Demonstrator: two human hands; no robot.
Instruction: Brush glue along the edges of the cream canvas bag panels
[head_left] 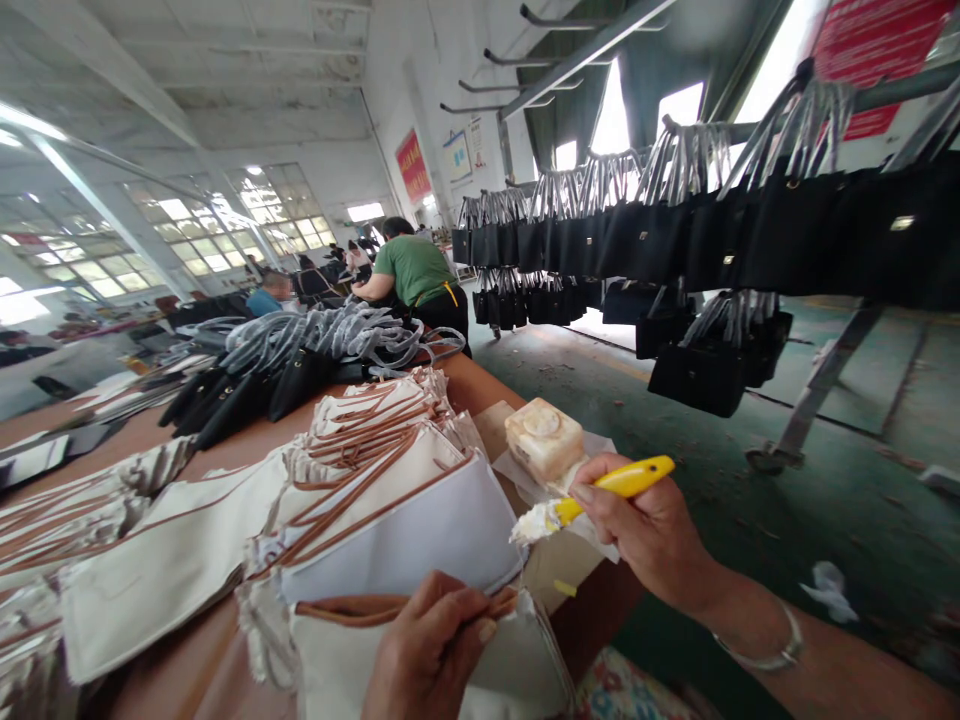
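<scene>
The right hand is closed around a yellow brush: the thumb lies along the top of the handle and the curled fingers wrap it from below, so the handle sticks out past the knuckles toward the upper right. The bristles, clotted with white paste, project to the left of the thumb tip and hang just off the edge of the white bag in front. A metal bangle sits on the wrist behind the hand.

Just above the brush fingers, a pale block with a round dent in its top rests on a sheet of paper at the table's corner. It is near the bristles but not touching them.

The left hand is low in the frame, fingers bent and pressed together. Its fingertips pinch a brown strap where it runs along the top edge of the nearest bag, the thumb side hidden beneath. The bristles are up and to the right of these fingertips, apart from them.

Beyond the left fingers, more white bags with brown straps lie overlapping in a stack across the brown table. Farther back is a pile of black bags with grey handles. To the right of the brush hand, well apart, racks hold rows of hanging black bags over a green floor. A person in a green shirt stands at the far end of the table, back turned.
</scene>
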